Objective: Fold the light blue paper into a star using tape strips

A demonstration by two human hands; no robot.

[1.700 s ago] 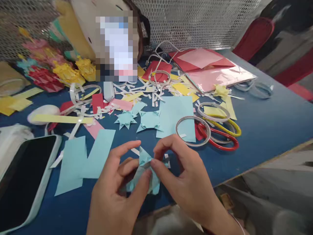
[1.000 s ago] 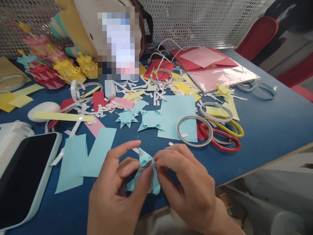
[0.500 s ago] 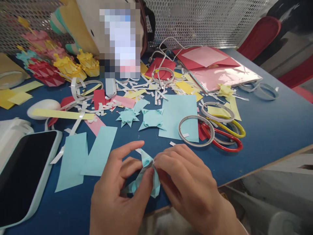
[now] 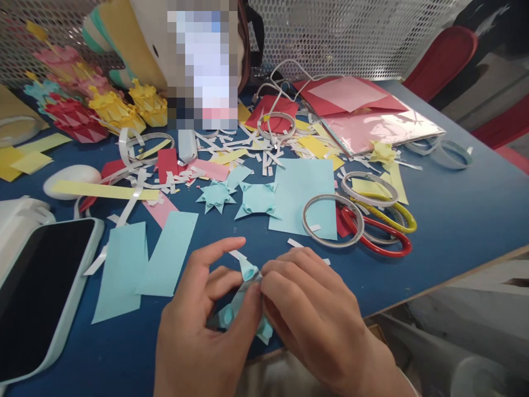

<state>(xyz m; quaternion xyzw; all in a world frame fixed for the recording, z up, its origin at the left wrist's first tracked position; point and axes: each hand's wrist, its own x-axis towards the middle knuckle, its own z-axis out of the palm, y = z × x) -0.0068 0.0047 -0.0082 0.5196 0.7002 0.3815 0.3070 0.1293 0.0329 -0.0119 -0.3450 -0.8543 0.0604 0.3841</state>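
Near the table's front edge, both hands are on a light-blue folded paper piece (image 4: pixel 236 303) with curled corners. My left hand (image 4: pixel 206 320) grips it between thumb and fingers, its index finger stretched out above. My right hand (image 4: pixel 314 309) pinches the paper's right side; its fingertips are partly hidden. Just beyond lie a light-blue paper star (image 4: pixel 216 196) and a light-blue folded square (image 4: pixel 259 198) with pointed corners. Behind them rests a flat light-blue sheet (image 4: pixel 303 184). Two light-blue paper strips (image 4: pixel 168 253) lie left of my hands.
A phone (image 4: pixel 41 298) lies at the left edge. Tape rolls (image 4: pixel 305 220) and red-handled scissors (image 4: pixel 397 242) are on the right. White scraps (image 4: pixel 268 160) cover the middle. Folded paper cakes (image 4: pixel 118 113) stand at the back left, red and pink sheets (image 4: pixel 372 127) at the back right.
The folded paper has tilted slightly between my hands, and its upper point looks shorter. My right fingers have shifted a little over its right side. The other things lie as before.
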